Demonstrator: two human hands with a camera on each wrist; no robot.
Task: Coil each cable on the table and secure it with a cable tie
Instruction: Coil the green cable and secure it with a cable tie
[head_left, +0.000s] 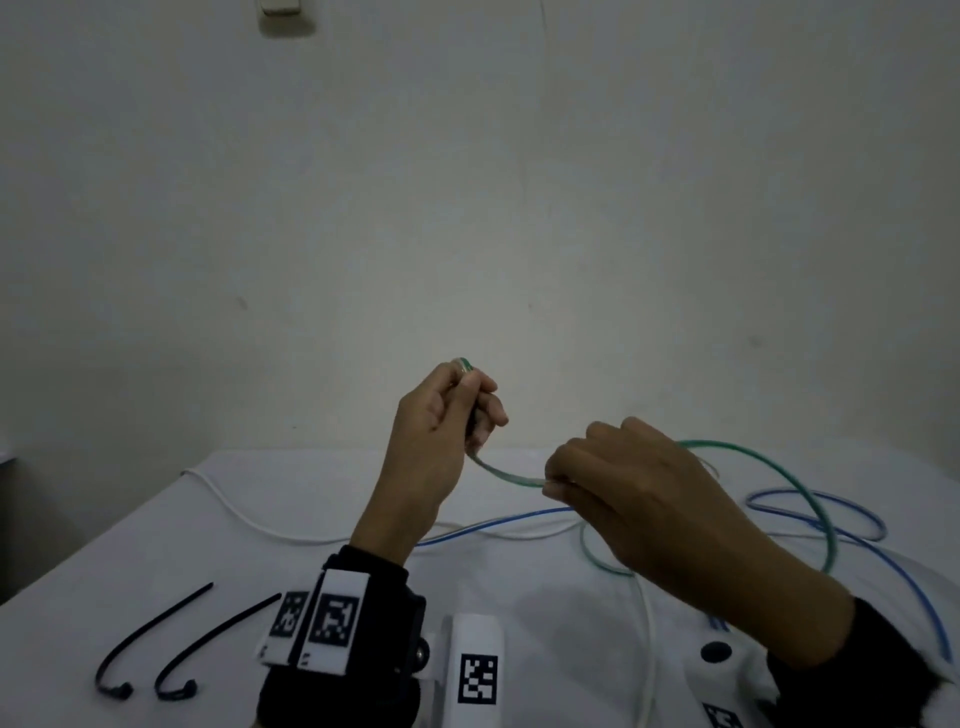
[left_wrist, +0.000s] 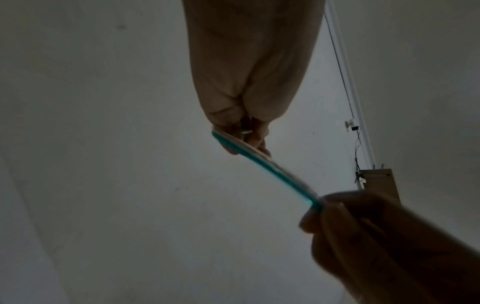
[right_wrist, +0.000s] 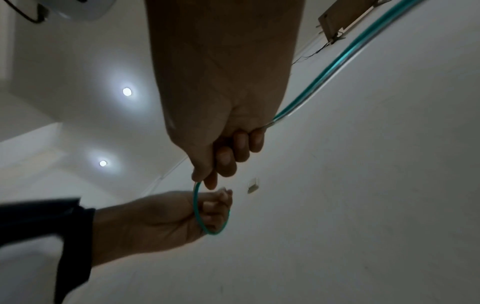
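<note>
Two black cable ties (head_left: 156, 644) near table's (head_left: 104, 545) front-left edge. Left hand (head_left: 431, 441) pinches green cable (head_left: 506, 474) end, raised; right hand (head_left: 639, 499) pinches it just beside. Green loop, blue cable (head_left: 815, 512) at right side.

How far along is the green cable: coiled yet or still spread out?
Still mostly spread. The green cable sprawls in one loose loop across the table; only a short stretch hangs between left hand and right hand.
</note>
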